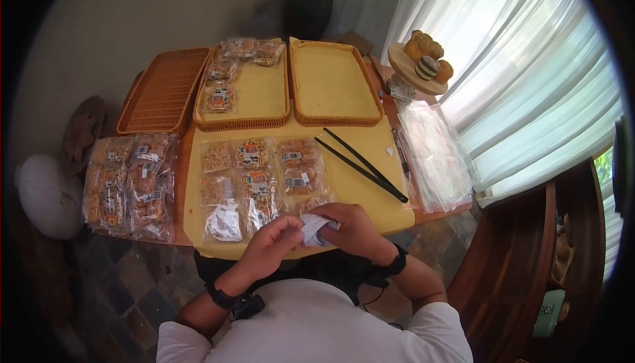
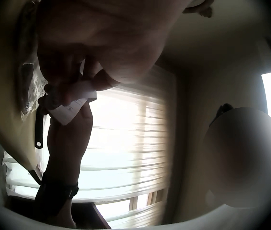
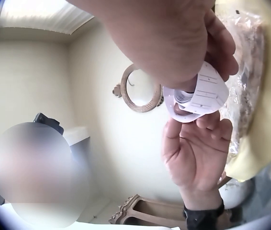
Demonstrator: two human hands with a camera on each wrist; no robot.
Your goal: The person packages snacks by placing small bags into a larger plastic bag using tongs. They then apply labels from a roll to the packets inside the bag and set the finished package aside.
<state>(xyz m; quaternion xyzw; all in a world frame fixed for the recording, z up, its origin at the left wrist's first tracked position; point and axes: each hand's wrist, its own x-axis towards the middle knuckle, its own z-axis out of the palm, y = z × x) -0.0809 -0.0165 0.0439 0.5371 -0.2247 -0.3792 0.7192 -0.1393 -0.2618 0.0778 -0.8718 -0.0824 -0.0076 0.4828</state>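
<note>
A roll of white labels (image 1: 316, 229) is held between both hands at the table's near edge. My right hand (image 1: 352, 225) grips the roll, its fingers curled round it; the right wrist view shows the roll (image 3: 204, 91) with its coiled inside. My left hand (image 1: 274, 242) pinches the strip's edge with thumb and fingertips, and in the right wrist view this left hand (image 3: 197, 153) is below the roll. Just beyond the hands lie clear packs of nut snacks (image 1: 259, 191), one with a loose white label piece (image 1: 223, 223) on it.
Black tongs (image 1: 362, 164) lie right of the packs. Behind stand wicker trays (image 1: 241, 123), one holding several packs. More packs (image 1: 126, 188) are stacked at the left. Plastic bags (image 1: 433, 158), a pen (image 1: 401, 155) and a bread stand (image 1: 413, 75) are on the right.
</note>
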